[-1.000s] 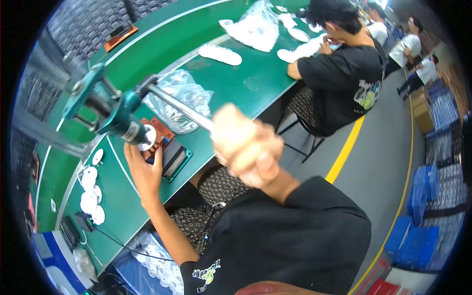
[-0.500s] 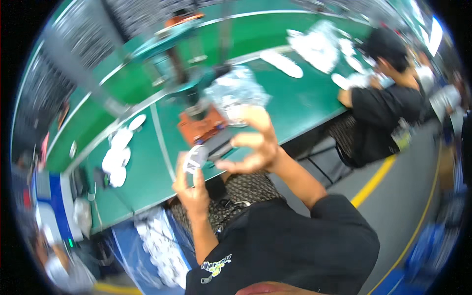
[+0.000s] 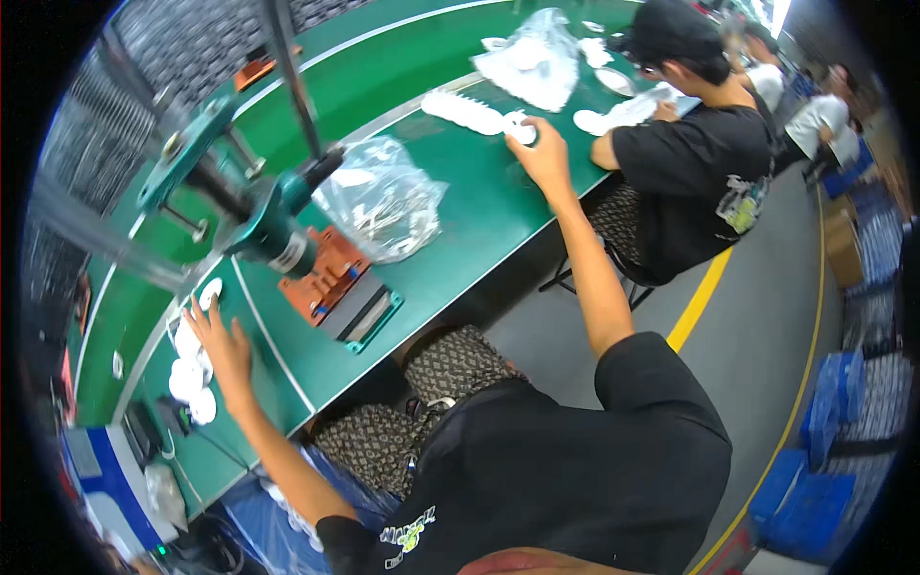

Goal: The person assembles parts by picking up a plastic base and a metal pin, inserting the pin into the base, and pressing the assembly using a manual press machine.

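My right hand [image 3: 544, 161] is stretched out to the far right, its fingers closed round a small white rounded piece [image 3: 520, 127]. That piece is at the near end of a row of overlapping white pieces [image 3: 462, 112] on the green table. On the left, my left hand [image 3: 223, 347] has its fingers spread over a cluster of white round pieces [image 3: 186, 378]. One white oval piece [image 3: 211, 293] lies just past its fingertips. Between my hands stands a teal lever press [image 3: 273, 230] with an orange base [image 3: 324, 278] and a dark block [image 3: 356, 311] at its front.
A clear plastic bag [image 3: 383, 206] with pale contents lies right of the press. Farther right are a bag of white pieces [image 3: 532, 62] and a seated co-worker [image 3: 695, 153] in black. A blue bag-lined container [image 3: 278, 522] is below the table edge [image 3: 450, 311].
My hands, close together before the press with a small round piece in the left, have moved apart. The left went to the white cluster, the right to the row of white pieces.
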Demonstrator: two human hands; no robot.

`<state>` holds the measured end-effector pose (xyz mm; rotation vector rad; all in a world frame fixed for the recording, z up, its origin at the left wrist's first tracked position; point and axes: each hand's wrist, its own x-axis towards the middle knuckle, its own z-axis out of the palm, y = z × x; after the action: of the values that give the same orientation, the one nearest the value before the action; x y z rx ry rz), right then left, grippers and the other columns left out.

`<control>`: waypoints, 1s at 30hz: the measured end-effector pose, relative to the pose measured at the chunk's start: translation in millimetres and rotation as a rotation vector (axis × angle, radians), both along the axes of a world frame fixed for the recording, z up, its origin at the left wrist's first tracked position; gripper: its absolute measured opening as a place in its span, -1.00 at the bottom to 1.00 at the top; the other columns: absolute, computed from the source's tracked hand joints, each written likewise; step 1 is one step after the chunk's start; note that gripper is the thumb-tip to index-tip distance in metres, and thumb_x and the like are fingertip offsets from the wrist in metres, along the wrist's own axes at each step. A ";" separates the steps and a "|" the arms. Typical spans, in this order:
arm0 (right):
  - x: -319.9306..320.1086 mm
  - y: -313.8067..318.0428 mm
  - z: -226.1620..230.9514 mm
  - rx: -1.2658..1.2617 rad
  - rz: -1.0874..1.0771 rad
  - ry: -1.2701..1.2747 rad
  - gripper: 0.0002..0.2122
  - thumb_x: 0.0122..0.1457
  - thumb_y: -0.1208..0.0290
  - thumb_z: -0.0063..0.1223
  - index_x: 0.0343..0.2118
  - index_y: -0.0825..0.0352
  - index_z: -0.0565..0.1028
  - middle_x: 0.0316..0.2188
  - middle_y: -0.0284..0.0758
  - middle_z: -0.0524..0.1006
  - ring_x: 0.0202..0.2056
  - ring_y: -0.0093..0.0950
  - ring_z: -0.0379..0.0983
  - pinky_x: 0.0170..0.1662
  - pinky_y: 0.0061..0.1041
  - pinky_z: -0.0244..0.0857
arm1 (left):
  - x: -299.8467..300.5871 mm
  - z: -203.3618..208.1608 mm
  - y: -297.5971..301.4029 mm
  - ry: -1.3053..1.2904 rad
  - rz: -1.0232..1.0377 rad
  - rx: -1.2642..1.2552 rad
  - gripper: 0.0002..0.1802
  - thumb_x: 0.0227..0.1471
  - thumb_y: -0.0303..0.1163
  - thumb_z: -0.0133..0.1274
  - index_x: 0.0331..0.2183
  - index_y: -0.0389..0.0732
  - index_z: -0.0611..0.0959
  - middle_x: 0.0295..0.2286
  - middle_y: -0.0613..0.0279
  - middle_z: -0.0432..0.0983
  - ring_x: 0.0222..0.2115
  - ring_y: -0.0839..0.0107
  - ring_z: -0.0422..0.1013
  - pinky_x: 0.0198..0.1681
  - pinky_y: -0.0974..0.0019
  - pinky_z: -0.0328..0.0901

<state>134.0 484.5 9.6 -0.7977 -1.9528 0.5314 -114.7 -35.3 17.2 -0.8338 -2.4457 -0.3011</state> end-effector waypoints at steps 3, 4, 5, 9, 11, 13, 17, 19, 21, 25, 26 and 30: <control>2.7 56.5 -24.2 -0.090 0.004 -0.155 -0.57 -0.10 0.17 0.29 -0.19 0.34 0.54 -0.19 -0.07 0.56 -0.09 -0.12 0.47 -0.03 -0.22 0.33 | -43.2 -5.6 8.8 -0.072 -0.114 -0.098 -0.46 0.07 -0.53 -0.01 0.13 -0.27 0.38 0.17 -0.17 0.20 0.22 -0.08 0.08 0.28 -0.01 -0.01; -1.2 62.2 -21.7 -0.086 0.000 -0.143 -0.57 -0.10 0.17 0.29 -0.19 0.34 0.54 -0.19 -0.07 0.56 -0.09 -0.12 0.47 -0.03 -0.22 0.33 | -53.7 -12.3 7.1 -0.060 -0.117 -0.095 -0.46 0.07 -0.53 -0.01 0.13 -0.27 0.38 0.17 -0.17 0.20 0.22 -0.08 0.08 0.28 -0.01 -0.01; -3.0 63.3 -22.3 -0.007 0.049 -0.121 -0.57 -0.10 0.18 0.28 -0.18 0.34 0.54 -0.18 -0.08 0.57 -0.09 -0.12 0.47 -0.03 -0.22 0.33 | -58.8 -22.1 5.4 -0.141 -0.078 -0.097 -0.46 0.08 -0.53 -0.02 0.13 -0.27 0.38 0.17 -0.15 0.21 0.22 -0.08 0.09 0.28 0.01 0.00; -14.6 56.0 -16.6 0.074 0.148 -0.158 -0.56 -0.11 0.17 0.26 -0.18 0.34 0.56 -0.16 -0.13 0.58 -0.08 -0.13 0.47 0.01 -0.25 0.32 | -50.7 -16.1 9.0 -0.210 -0.037 -0.062 -0.60 0.12 -0.49 -0.05 0.03 -0.27 0.50 0.00 -0.09 0.42 0.07 -0.03 0.27 0.15 0.06 0.16; -15.3 53.3 -12.7 0.111 0.177 -0.245 -0.59 -0.08 0.16 0.27 -0.21 0.34 0.58 -0.13 -0.13 0.57 -0.06 -0.16 0.47 0.04 -0.26 0.31 | -29.5 1.0 17.6 -0.313 -0.025 -0.092 -0.65 0.14 -0.46 -0.05 -0.02 -0.27 0.55 -0.08 -0.07 0.48 0.01 -0.01 0.32 0.09 0.07 0.20; -15.9 61.5 -22.1 0.193 0.178 -0.204 -0.60 -0.06 0.16 0.27 -0.21 0.34 0.58 -0.12 -0.11 0.57 -0.06 -0.17 0.47 0.02 -0.26 0.32 | 6.1 13.3 36.0 -0.379 -0.114 0.156 -0.72 0.17 -0.40 -0.03 -0.11 -0.27 0.62 -0.21 -0.04 0.53 -0.09 0.03 0.37 0.01 0.09 0.23; -22.8 36.2 -15.2 0.639 -0.059 -0.074 -0.68 0.04 0.22 0.25 -0.21 0.34 0.58 -0.16 -0.09 0.57 -0.09 -0.21 0.49 -0.05 -0.26 0.34 | 49.5 9.3 35.2 -0.316 -0.195 0.146 -0.66 0.12 -0.39 0.07 -0.05 -0.24 0.58 0.03 0.00 0.39 0.10 0.03 0.25 0.17 0.07 0.12; -18.2 -5.5 -6.4 0.449 0.023 0.032 -0.71 0.05 0.27 0.24 -0.22 0.35 0.56 -0.19 -0.08 0.57 -0.13 -0.21 0.50 -0.07 -0.28 0.35 | 74.9 6.7 35.2 -0.358 -0.170 0.196 -0.61 0.11 -0.39 0.09 0.00 -0.22 0.55 0.19 0.05 0.23 0.24 0.03 0.08 0.29 0.02 -0.05; -14.0 -57.9 3.1 0.147 0.286 0.068 -0.77 0.07 0.37 0.22 -0.25 0.38 0.55 -0.24 -0.10 0.56 -0.20 -0.20 0.51 -0.11 -0.29 0.37 | 95.4 -2.6 36.2 -0.491 -0.232 0.293 -0.60 0.14 -0.39 0.04 0.03 -0.23 0.53 0.14 0.05 0.31 0.22 0.05 0.12 0.30 0.01 -0.08; -41.3 -127.7 -2.7 0.080 0.660 -0.117 -0.85 0.09 0.38 0.17 -0.29 0.30 0.58 -0.31 -0.18 0.55 -0.24 -0.18 0.47 -0.15 -0.28 0.35 | 130.8 -9.6 54.0 -0.544 -0.280 0.389 -0.65 0.21 -0.42 -0.08 0.01 -0.27 0.54 0.08 0.04 0.39 0.15 0.08 0.24 0.25 0.11 0.04; -53.7 -133.1 -6.1 0.276 0.643 -0.109 -0.87 0.08 0.39 0.16 -0.34 0.30 0.58 -0.34 -0.21 0.53 -0.25 -0.19 0.45 -0.15 -0.28 0.34 | 139.2 -7.2 58.6 -0.566 -0.269 0.457 -0.67 0.23 -0.41 -0.09 -0.02 -0.29 0.56 0.04 0.03 0.42 0.11 0.08 0.28 0.20 0.12 0.11; -83.9 -142.1 -19.2 0.363 0.552 -0.315 -0.92 0.02 0.41 0.11 -0.48 0.30 0.53 -0.40 -0.27 0.48 -0.23 -0.25 0.42 -0.14 -0.28 0.30 | 150.8 -8.5 55.8 -0.498 -0.253 0.417 -0.72 0.15 -0.44 0.02 -0.10 -0.27 0.61 0.00 0.06 0.46 0.06 0.11 0.32 0.14 0.13 0.17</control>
<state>50.2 342.4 -9.6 -0.1042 -2.4815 0.3605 36.2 20.5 8.7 -0.9606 -2.5602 -1.1921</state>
